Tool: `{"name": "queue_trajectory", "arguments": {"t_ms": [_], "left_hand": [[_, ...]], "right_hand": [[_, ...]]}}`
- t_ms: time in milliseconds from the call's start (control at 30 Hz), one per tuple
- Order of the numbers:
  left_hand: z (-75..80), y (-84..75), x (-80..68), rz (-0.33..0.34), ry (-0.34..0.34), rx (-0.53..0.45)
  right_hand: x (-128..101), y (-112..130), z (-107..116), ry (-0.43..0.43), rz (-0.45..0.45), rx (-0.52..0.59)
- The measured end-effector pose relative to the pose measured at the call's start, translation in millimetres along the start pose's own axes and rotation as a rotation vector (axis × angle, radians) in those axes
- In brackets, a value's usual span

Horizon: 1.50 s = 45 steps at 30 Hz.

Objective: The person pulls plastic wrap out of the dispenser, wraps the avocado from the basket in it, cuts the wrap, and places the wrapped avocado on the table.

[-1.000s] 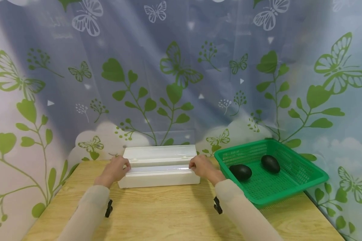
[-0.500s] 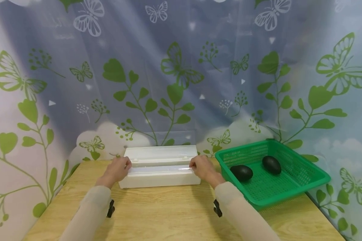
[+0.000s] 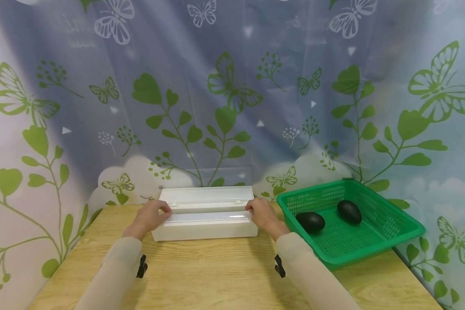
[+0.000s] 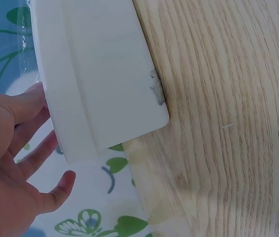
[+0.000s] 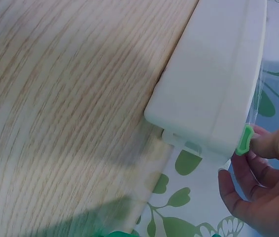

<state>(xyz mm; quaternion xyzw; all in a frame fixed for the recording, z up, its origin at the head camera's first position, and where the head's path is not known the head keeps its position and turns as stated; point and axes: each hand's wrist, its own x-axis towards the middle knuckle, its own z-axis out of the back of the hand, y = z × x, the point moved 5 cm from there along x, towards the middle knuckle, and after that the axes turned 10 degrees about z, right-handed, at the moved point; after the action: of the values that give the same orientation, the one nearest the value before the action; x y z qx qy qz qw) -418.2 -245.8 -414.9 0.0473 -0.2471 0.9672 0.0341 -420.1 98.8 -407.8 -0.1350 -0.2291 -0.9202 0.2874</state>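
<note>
A white cling film dispenser (image 3: 205,231) lies lengthwise on the table, its lid (image 3: 205,196) raised at the back. Clear cling film (image 3: 207,216) stretches along its top. At the left end my left hand (image 3: 151,217) pinches the film edge between thumb and forefinger; in the left wrist view its other fingers (image 4: 58,192) spread loosely beside the box. My right hand (image 3: 265,217) pinches the film at the opposite end. A small green piece (image 5: 245,139), perhaps the cutter slide, sits by its thumb in the right wrist view. The roll inside is hidden.
A green plastic basket (image 3: 372,254) stands to the right, near my right forearm. Two dark avocado-like fruits (image 3: 310,222) lie in it. The wooden table (image 3: 201,275) ends at a patterned curtain (image 3: 193,86) behind the dispenser.
Almost nothing differs. Both hands keep their pinch on the cling film, and my left fingertips have shifted very slightly to the right. The dispenser and basket stay in place.
</note>
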Motion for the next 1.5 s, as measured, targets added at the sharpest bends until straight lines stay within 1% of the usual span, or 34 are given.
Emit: {"name": "queue_trajectory", "arguments": {"t_ms": [133,267,400,633,767,933,1133,1367,1500], "left_hand": [[3.0,0.4,-0.3,-0.001,-0.005,-0.019],[5.6,-2.1,-1.2,-0.026,-0.017,-0.036],[4.7,-3.5,-1.2,-0.036,-0.011,-0.051],[1.9,-4.2,-0.5,-0.040,0.010,-0.059],[2.3,-6.4,-0.9,-0.052,0.012,-0.070],[3.3,-8.4,-1.2,-0.052,0.010,-0.069],[7.8,-10.7,-0.8,-0.072,-0.008,-0.070],[9.8,-5.1,-1.4,-0.053,-0.021,-0.075],[10.6,-3.6,-0.3,-0.092,-0.038,-0.094]], "right_hand": [[2,3,0,0.016,0.009,0.003],[4,4,-1,0.016,0.005,0.014],[3,6,-3,0.016,0.024,0.003],[2,7,-7,0.067,0.022,-0.040],[4,8,-8,0.047,0.030,-0.033],[4,6,-7,0.027,0.017,-0.015],[4,5,-3,-0.006,0.007,-0.021],[5,6,-3,-0.010,0.002,-0.017],[7,6,-2,-0.021,-0.009,-0.004]]}}
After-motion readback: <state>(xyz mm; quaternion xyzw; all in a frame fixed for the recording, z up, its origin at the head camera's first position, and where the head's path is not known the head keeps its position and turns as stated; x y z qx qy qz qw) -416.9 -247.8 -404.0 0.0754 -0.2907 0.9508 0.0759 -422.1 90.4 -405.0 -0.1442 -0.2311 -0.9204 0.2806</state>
